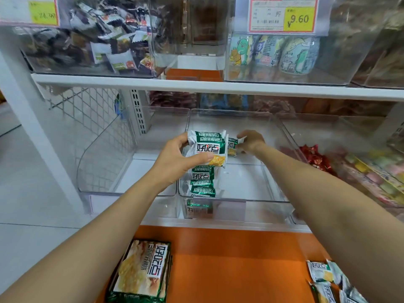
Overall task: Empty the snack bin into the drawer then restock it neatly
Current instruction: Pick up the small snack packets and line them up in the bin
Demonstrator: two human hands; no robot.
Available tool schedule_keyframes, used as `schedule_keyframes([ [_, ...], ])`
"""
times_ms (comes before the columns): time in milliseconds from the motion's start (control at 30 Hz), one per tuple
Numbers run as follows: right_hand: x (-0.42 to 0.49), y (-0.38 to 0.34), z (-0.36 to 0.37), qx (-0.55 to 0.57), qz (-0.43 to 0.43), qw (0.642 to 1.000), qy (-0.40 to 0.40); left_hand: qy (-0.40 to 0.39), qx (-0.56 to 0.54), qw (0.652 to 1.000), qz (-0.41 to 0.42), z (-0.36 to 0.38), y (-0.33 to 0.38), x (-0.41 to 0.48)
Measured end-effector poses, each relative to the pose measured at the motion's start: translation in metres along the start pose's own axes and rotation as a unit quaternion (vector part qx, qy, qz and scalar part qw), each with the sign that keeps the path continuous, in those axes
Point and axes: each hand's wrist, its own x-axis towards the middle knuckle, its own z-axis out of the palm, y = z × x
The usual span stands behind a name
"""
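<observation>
A clear plastic snack bin point(271, 191) sits on the middle shelf, mostly bare inside. A short row of green-and-white snack packets point(202, 182) stands along its left wall. My left hand point(177, 158) grips a small stack of the same packets point(209, 147) above that row. My right hand point(251, 142) pinches one more packet point(232, 144) just right of the stack, deeper in the bin. Below, the orange drawer point(229, 263) holds loose packets point(328, 281) at its right and a large flat bag point(142, 272) at its left.
An empty clear bin point(105, 154) stands to the left, a bin with red wrapped sweets point(317, 158) to the right. The upper shelf point(196, 83) carries more full bins with price tags. A white upright post point(32, 106) frames the left side.
</observation>
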Motion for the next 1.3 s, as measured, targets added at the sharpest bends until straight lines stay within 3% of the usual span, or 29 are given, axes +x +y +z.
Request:
schedule_keyframes([
  [133, -0.001, -0.003, 0.002, 0.017, 0.022, 0.999, 0.029, -0.001, -0.001, 1.0, -0.007, 0.001, 0.001, -0.001],
  [333, -0.004, -0.002, -0.001, -0.014, -0.015, 1.0, -0.023, 0.004, 0.009, 1.0, -0.01, 0.002, -0.003, 0.002],
  [500, -0.004, -0.006, -0.002, 0.081, -0.003, 0.995, 0.05, 0.008, 0.013, 1.0, -0.005, 0.001, -0.005, 0.004],
  [567, -0.017, -0.021, -0.013, 0.125, -0.048, 0.989, 0.06, 0.012, 0.01, 1.0, -0.006, 0.002, -0.006, 0.005],
  [633, -0.045, -0.039, -0.029, 0.24, -0.113, 0.964, -0.003, 0.026, 0.005, 1.0, -0.012, 0.004, -0.006, 0.007],
  [700, -0.076, -0.05, -0.046, 0.298, -0.188, 0.921, -0.166, 0.035, 0.012, 0.999, -0.01, 0.007, -0.004, 0.009],
  [767, -0.099, -0.053, -0.058, 0.25, -0.227, 0.892, -0.301, 0.037, 0.037, 0.999, -0.002, 0.011, -0.004, 0.009],
  [833, -0.107, -0.054, -0.06, 0.19, -0.24, 0.894, -0.329, 0.032, 0.063, 0.998, 0.003, 0.011, -0.004, 0.009],
  [1000, -0.096, -0.047, -0.074, 0.196, -0.207, 0.928, -0.241, 0.041, 0.143, 0.989, 0.007, 0.011, 0.001, 0.009],
  [1133, -0.078, -0.032, -0.076, 0.055, -0.111, 0.973, -0.196, 0.043, 0.288, 0.956, 0.041, 0.008, -0.008, 0.004],
  [1300, -0.054, -0.023, -0.046, -0.059, -0.021, 0.98, -0.19, 0.03, 0.307, 0.948, 0.083, 0.007, -0.021, 0.005],
])
